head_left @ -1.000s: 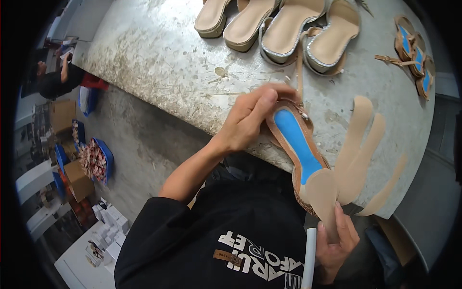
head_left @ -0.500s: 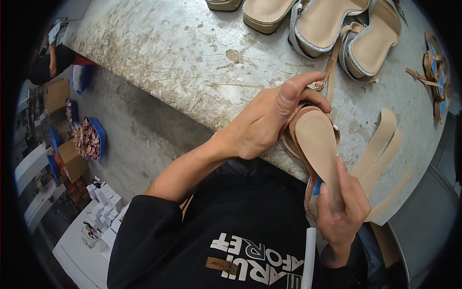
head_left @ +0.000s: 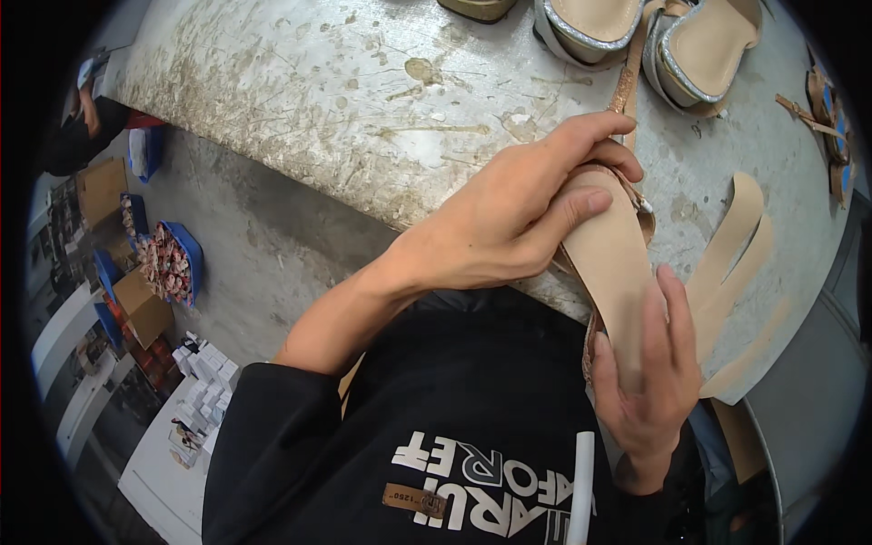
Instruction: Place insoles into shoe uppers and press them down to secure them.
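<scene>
A hand could slide easily over the broad stretch of stained worktop to the left of the left hand, as I see it, but past its fingertips a glittery copper strap and the silver-edged sandals block the way. Loose beige insoles crowd the right hand on its right, though a passage runs between them and those sandals.

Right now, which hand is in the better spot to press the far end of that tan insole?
Probably the left hand: its thumb lies on the insole at that end. The right hand is around the nearer end.
</scene>
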### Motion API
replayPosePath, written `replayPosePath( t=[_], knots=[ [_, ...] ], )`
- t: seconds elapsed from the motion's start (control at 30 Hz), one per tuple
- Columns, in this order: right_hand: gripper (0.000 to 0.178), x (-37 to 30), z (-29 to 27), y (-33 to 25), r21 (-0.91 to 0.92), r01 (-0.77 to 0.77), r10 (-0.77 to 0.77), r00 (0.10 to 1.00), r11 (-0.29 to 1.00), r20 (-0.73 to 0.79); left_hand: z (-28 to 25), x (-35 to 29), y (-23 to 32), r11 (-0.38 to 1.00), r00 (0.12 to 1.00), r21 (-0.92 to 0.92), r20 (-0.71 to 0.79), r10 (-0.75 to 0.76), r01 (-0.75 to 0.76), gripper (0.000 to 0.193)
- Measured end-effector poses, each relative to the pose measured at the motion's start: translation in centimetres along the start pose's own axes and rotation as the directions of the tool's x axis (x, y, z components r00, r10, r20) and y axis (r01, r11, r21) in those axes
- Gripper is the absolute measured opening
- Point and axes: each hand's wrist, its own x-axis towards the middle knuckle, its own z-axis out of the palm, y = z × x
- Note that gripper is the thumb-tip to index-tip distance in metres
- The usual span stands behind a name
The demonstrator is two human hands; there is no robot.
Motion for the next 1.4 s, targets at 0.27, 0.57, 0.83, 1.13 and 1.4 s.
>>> replayPosePath(
  t=[0.27,0.57,0.83,1.13,1.4],
  knots=[
    [0.044,-0.6,0.1,0.1,-0.091,0.039,-0.028,0.992,0.995,0.123,-0.3,0.2,0.4,0.999,0.999,0.021,0.015,-0.034,0.034,0.043],
    [0.078,-3.5,-5.5,-4.5,-0.437,0.071,0.075,0.949,0.897,0.307,0.0,0.3,1.0,0.994,0.998,0.089,0.014,-0.068,0.067,0.035],
    [0.074,-4.7,-1.0,-2.8,-0.416,-0.071,0.173,0.962,0.906,0.212,0.1,-0.1,1.3,0.951,0.998,0.307,0.060,0.009,-0.027,0.041],
    [0.056,-6.3,-3.7,-4.1,-0.401,-0.018,-0.111,0.949,0.916,-0.295,4.7,5.2,7.4,0.319,0.601,0.692,0.721,-0.345,-0.647,0.034],
    [0.062,-13.1,-1.3,-5.0,-0.250,0.024,-0.134,0.891,0.968,-0.434,-1.7,-5.2,10.2,0.833,0.839,0.151,0.040,-0.543,0.532,0.022]
  ],
)
